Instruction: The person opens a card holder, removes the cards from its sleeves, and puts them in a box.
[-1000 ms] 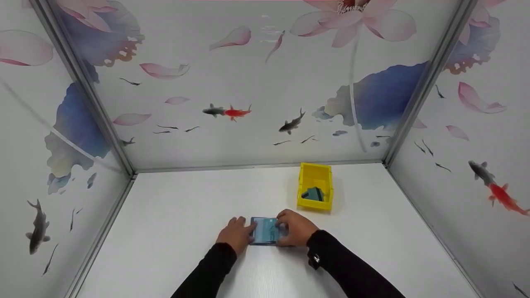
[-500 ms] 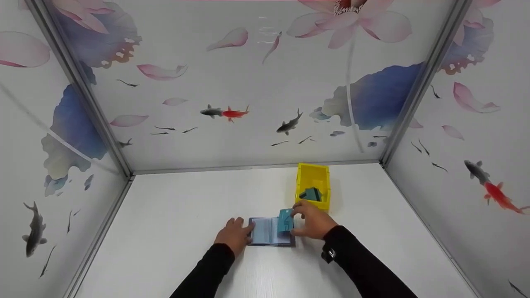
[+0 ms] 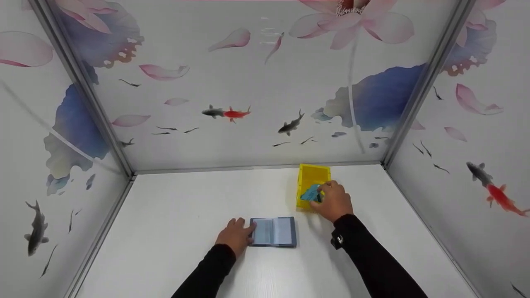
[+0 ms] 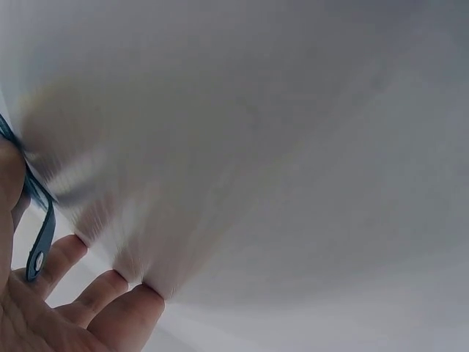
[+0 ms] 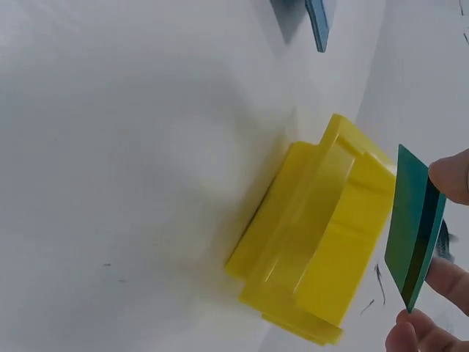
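My right hand (image 3: 336, 202) pinches a teal plastic card (image 5: 412, 220) between thumb and fingers, over the near end of a yellow bin (image 3: 299, 184). A dark stripe runs along the card in the right wrist view. On the table lies a small blue card holder (image 3: 283, 231), spread open with its clear sleeves up. My left hand (image 3: 234, 236) rests at its left edge, the thumb pressing on the cover and the other fingertips touching the table. Beside that thumb, the left wrist view shows the holder's blue strap (image 4: 42, 246) with a metal snap.
The white tabletop (image 3: 186, 198) is enclosed by a back wall (image 3: 248, 145) and two side walls, printed with flowers and fish. The yellow bin stands near the back wall, right of centre. Its contents are mostly covered by my right hand and the card.
My right hand has drawn the teal card off the card holder and carried it up and right to the yellow bin. The left hand has stayed at the holder's left edge.
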`<state>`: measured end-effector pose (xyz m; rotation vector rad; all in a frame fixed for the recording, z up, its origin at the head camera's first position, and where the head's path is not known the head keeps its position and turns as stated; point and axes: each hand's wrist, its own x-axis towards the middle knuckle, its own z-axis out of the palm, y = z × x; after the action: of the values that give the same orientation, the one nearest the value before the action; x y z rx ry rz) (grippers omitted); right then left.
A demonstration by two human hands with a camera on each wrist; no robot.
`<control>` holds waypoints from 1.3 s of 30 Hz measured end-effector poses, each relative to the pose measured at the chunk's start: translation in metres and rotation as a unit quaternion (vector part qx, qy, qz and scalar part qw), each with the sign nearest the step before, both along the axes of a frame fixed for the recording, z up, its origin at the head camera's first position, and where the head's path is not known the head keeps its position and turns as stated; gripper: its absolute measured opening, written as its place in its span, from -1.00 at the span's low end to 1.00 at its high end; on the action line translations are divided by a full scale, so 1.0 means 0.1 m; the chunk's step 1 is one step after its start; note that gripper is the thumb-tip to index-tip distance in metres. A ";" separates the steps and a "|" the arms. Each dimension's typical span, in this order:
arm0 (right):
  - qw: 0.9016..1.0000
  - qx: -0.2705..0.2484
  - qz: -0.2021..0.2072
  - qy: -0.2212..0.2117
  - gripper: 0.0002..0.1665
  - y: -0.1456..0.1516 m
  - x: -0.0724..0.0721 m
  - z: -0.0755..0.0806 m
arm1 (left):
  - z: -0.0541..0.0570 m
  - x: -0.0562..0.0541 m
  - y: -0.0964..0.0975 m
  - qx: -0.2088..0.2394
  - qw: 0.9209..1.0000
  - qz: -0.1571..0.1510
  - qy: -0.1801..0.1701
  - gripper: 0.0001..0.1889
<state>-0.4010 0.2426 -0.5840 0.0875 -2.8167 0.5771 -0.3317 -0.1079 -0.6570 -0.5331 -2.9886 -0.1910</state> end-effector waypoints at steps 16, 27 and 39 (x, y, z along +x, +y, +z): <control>0.994 0.090 -0.035 -0.046 -0.28 -0.05 -0.31 -0.08 | -0.10 -0.02 -0.03 -0.012 0.999 -0.007 0.032 -0.47; 0.988 0.128 -0.018 -0.079 -0.34 -0.11 -0.33 0.04 | -0.03 0.01 -0.01 -0.020 1.000 -0.003 0.022 -0.48; 0.993 0.119 0.002 -0.012 -0.51 -0.18 -0.27 -0.06 | -0.07 -0.02 -0.04 -0.003 1.000 -0.009 0.003 -0.45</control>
<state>-0.4278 0.2249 -0.5903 0.1337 -2.8972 0.2407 -0.3341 -0.1116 -0.6638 -0.5612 -2.9807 -0.1830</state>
